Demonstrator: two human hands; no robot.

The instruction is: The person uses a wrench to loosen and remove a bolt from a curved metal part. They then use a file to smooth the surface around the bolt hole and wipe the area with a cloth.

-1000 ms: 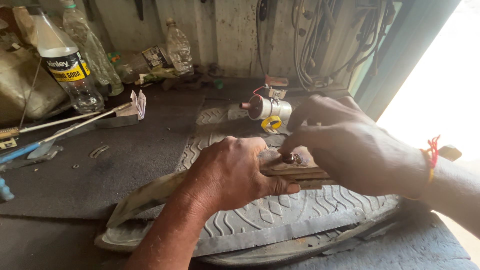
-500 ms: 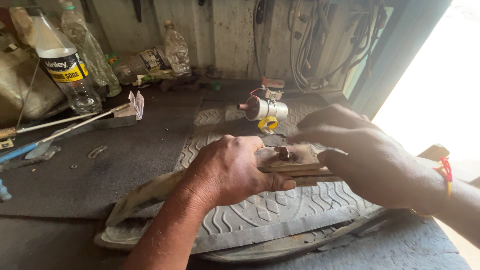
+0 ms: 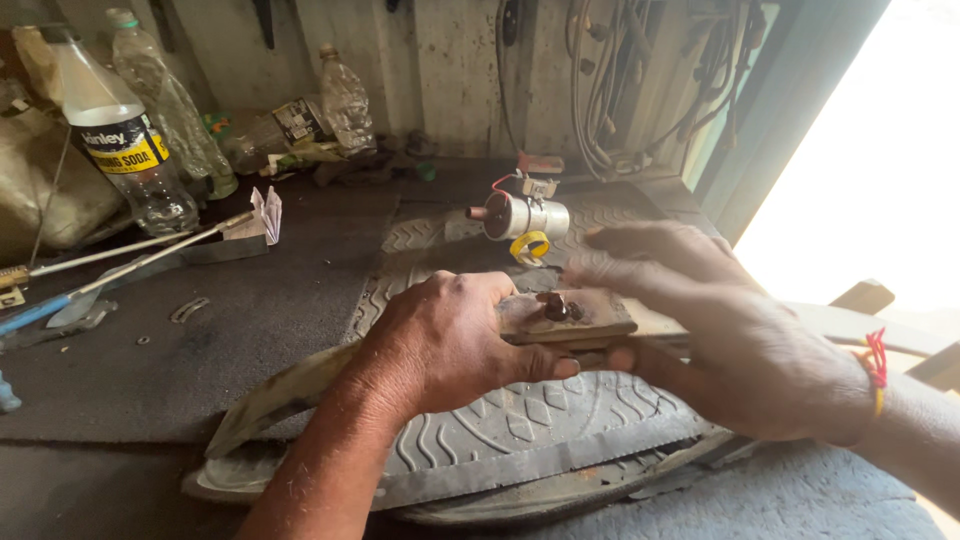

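Left hand [image 3: 450,345] clamped around flat rusty metal plate [image 3: 570,318], held over tyre tread piece [image 3: 520,430] on bench. Right hand [image 3: 730,340] spread, fingers touching plate's right end. Silver cylindrical coil [image 3: 525,215] farther back.

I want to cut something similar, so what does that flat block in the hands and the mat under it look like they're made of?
The flat block looks like worn wood or board: brown, dull, layered at its edge, with a dark bolt-like stud on top. I can't say for certain. The mat looks like tyre rubber: grey, matte, with moulded tread. The left hand grips the block; the right hand hovers over it.
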